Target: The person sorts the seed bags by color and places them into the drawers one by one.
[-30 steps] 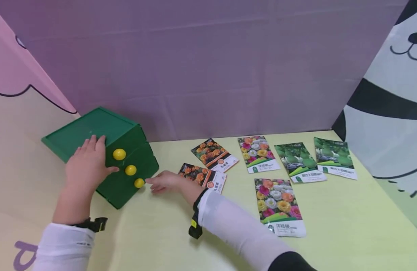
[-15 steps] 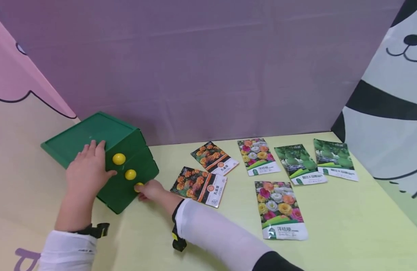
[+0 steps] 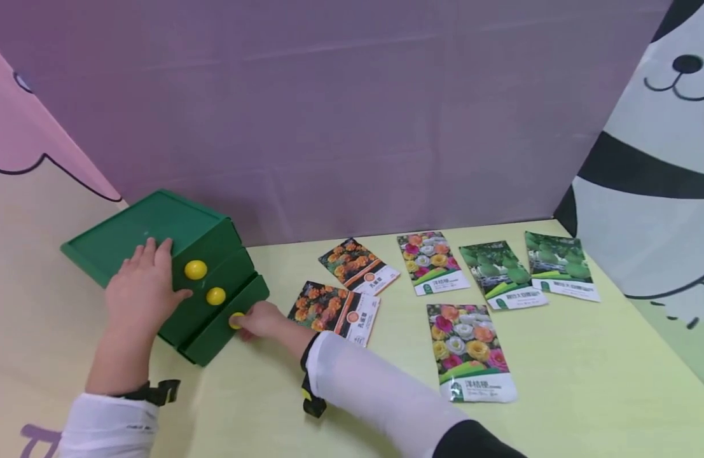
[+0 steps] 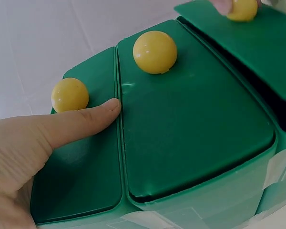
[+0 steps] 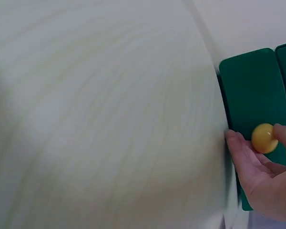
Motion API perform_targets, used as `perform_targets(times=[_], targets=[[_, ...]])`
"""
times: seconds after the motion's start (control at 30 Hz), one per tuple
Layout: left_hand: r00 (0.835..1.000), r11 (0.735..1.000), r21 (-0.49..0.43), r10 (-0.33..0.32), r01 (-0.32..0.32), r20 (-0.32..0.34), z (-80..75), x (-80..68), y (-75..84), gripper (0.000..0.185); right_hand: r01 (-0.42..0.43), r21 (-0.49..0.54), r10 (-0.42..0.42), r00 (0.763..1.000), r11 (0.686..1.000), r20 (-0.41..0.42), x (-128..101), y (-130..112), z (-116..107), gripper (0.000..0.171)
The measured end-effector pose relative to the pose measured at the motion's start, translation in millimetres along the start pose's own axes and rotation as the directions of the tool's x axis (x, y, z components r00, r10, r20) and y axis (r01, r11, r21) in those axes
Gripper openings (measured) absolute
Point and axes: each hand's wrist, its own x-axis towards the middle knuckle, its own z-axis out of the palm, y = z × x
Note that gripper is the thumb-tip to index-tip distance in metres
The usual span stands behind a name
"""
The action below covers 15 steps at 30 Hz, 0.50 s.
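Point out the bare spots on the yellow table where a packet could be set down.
Bare yellow table lies right of the near rose seed packet, and in front of the green three-drawer plastic box. The far strip is crowded: marigold packets, a rose packet and two green-fruit packets. The right hand grips the lowest yellow knob.

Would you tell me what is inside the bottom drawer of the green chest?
Nothing can be made out. The bottom drawer is pulled out only slightly by the right hand pinching its yellow knob; the left wrist view shows just a dark gap, and its contents stay hidden.
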Motion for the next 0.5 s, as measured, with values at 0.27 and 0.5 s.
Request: perform_targets(times=[0.27,0.5], targets=[[1.0,1.0,-0.005,0.007,-0.007,-0.011,-0.5,-1.2,-1.4,0.099,-0.008,-0.125,0.019,0.996,0.992,0.092,-14.5,5.9,-17.5,0.031],[1.0,1.0,-0.007,0.011,-0.011,-0.012,1.5,-0.3,-0.6,0.099,-0.009,-0.169,0.034,0.988,0.986,0.148,-35.1,18.6,-36.4,0.034]])
